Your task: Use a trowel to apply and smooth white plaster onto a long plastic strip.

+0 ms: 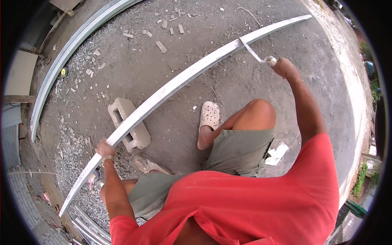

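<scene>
A long, narrow whitish metal bar (163, 92) slants across the ground, its far end at the upper right. My left hand (105, 149) is closed around it near its lower end, just left of a concrete hollow block (132, 124) that lies beneath the bar. Out to the right, my right hand (284, 68) grips a pale, rounded thing (270, 61). From it a thin whitish strip (252, 50) runs to the bar's far part and meets its edge. I cannot make out what kind of thing this is.
Another long pale metal length (67, 57) lies along the far left, with a small yellow object (63, 72) beside it. Broken grey chips (161, 47) and gravel (75, 110) are scattered about. A white sheet (277, 154) lies right of my knee; more metal lengths (87, 228) are at lower left.
</scene>
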Demonstrator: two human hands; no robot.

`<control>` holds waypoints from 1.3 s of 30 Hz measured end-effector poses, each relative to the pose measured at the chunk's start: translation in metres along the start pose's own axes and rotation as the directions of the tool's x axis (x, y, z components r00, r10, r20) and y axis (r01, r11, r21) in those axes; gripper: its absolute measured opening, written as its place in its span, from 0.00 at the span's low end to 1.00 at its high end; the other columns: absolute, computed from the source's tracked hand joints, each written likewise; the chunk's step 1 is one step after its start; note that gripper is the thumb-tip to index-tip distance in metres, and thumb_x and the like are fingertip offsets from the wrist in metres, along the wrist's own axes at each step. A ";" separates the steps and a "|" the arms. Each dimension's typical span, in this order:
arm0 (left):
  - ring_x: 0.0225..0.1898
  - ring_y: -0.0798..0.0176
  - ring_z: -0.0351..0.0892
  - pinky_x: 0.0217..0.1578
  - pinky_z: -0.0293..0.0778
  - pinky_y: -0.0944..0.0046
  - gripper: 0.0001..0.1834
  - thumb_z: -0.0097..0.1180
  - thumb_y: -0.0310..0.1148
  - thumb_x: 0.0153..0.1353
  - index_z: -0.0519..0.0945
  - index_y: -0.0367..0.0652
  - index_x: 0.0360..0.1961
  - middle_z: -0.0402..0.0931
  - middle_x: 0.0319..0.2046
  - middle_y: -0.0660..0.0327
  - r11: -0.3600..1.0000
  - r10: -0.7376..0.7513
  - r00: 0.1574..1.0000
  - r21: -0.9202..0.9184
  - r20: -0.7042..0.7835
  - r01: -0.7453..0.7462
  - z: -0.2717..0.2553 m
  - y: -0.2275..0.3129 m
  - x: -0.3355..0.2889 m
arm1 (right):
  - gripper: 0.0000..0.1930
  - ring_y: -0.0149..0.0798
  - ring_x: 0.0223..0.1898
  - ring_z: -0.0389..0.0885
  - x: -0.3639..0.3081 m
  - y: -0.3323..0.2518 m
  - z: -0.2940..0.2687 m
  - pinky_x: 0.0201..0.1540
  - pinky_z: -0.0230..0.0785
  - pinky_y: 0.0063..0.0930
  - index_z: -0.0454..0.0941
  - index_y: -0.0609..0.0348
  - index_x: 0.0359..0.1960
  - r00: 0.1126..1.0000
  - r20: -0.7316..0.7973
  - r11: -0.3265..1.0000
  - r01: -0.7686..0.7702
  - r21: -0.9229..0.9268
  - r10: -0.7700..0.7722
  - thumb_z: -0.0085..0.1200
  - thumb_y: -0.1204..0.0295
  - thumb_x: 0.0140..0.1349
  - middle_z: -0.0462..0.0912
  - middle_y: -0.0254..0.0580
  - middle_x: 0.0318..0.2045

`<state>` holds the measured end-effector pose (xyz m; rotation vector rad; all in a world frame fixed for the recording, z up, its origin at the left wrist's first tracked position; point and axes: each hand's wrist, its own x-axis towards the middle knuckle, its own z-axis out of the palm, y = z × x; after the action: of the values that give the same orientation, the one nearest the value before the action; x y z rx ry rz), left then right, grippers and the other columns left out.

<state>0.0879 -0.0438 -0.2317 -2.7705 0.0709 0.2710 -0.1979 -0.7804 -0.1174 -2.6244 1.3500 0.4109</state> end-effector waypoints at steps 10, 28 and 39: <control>0.54 0.46 0.71 0.55 0.59 0.41 0.20 0.54 0.31 0.51 0.74 0.49 0.48 0.74 0.48 0.54 1.000 0.018 1.000 -0.016 0.004 -0.018 0.008 -0.004 0.005 | 0.32 0.51 0.29 0.84 0.005 -0.007 0.003 0.39 0.73 0.44 0.79 0.72 0.29 0.997 0.013 0.996 -0.075 0.045 0.074 0.49 0.45 0.59 0.81 0.59 0.23; 0.57 0.50 0.69 0.60 0.53 0.43 0.18 0.53 0.32 0.54 0.75 0.54 0.48 0.75 0.51 0.58 0.997 -0.018 0.996 -0.077 0.083 0.025 -0.016 0.002 -0.007 | 0.27 0.57 0.39 0.81 -0.182 -0.188 0.076 0.43 0.73 0.47 0.80 0.61 0.37 0.696 0.174 0.698 0.713 -0.061 -0.696 0.49 0.45 0.60 0.82 0.56 0.33; 0.59 0.48 0.68 0.63 0.49 0.38 0.17 0.52 0.32 0.56 0.76 0.51 0.49 0.73 0.52 0.56 0.985 -0.013 0.997 -0.171 0.080 0.026 -0.022 -0.006 -0.013 | 0.22 0.61 0.36 0.80 -0.207 -0.163 0.031 0.40 0.71 0.50 0.79 0.61 0.36 0.691 0.214 0.718 0.691 0.084 -0.690 0.55 0.51 0.57 0.81 0.57 0.30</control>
<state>0.0791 -0.0457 -0.2068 -2.9256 0.0005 0.3981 -0.1850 -0.5187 -0.0789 -2.7201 0.2154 0.5609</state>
